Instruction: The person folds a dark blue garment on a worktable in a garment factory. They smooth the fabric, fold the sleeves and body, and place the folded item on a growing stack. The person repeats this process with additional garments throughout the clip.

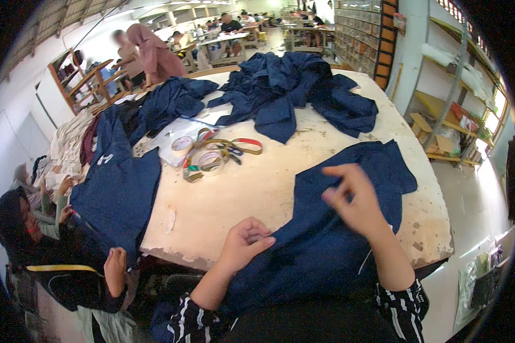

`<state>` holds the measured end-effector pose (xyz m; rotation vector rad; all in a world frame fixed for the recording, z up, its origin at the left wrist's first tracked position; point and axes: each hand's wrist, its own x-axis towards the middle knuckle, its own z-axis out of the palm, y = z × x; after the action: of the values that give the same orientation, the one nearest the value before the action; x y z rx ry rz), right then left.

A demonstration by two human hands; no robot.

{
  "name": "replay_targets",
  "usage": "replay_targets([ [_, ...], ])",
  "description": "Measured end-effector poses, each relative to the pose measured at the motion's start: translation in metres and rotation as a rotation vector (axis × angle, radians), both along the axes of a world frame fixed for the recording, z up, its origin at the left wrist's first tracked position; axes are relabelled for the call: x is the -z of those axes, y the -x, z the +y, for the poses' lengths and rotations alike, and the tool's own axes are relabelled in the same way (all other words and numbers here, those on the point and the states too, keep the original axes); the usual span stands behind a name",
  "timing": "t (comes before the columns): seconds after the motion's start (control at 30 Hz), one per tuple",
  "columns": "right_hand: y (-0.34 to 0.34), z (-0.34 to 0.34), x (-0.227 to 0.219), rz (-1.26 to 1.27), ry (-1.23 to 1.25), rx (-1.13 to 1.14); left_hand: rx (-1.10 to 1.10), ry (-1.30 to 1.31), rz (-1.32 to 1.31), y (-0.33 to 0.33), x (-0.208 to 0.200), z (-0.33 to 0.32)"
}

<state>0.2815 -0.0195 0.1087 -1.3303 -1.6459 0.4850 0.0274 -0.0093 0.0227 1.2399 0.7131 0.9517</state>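
Note:
A dark navy cloth piece [349,206] lies across the near right of the table and drops over the front edge toward me. At its left edge, my left hand [243,243] has its fingers curled and its thumb against the cloth, closed on that edge. My right hand [352,197] is lifted over the same cloth, slightly blurred. Its index finger and thumb are apart, with nothing visible between them. Below the right wrist, a thin white thread [365,262] lies on the navy cloth.
Rolls of tape [212,161] and a tangled olive and red strap [247,146] lie mid-table beside a clear plastic bag [174,137]. A navy garment heap [286,80] covers the back. At left, a co-worker [57,246] handles another navy piece [117,191]. Shelves [452,114] stand right.

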Motion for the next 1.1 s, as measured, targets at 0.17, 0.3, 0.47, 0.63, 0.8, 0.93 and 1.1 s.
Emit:
replay_targets([
  [0.17,0.023,0.01,-0.007,-0.363,0.053,-0.41,0.118,-0.043,-0.08,-0.012,-0.026,-0.004],
  [0.3,-0.069,0.05,-0.018,-0.151,-0.034,0.148,0.154,-0.157,0.402,0.034,-0.013,-0.019],
  [0.47,-0.132,0.068,0.083,-0.287,0.081,0.225,-0.089,-0.135,1.009,0.099,0.016,-0.019],
  [0.63,-0.145,0.074,0.129,-0.033,0.294,0.227,-0.429,-0.307,0.942,0.086,0.001,-0.016],
  [0.8,-0.145,0.073,0.131,0.154,0.302,0.189,-0.226,-0.678,0.876,0.01,0.009,-0.004],
  [0.93,-0.146,0.068,0.123,0.434,0.223,0.091,-0.197,-0.626,0.905,-0.015,0.023,0.009],
  [1.1,-0.154,0.066,0.119,0.518,0.078,0.085,0.04,-0.558,1.015,-0.013,0.028,0.012],
])
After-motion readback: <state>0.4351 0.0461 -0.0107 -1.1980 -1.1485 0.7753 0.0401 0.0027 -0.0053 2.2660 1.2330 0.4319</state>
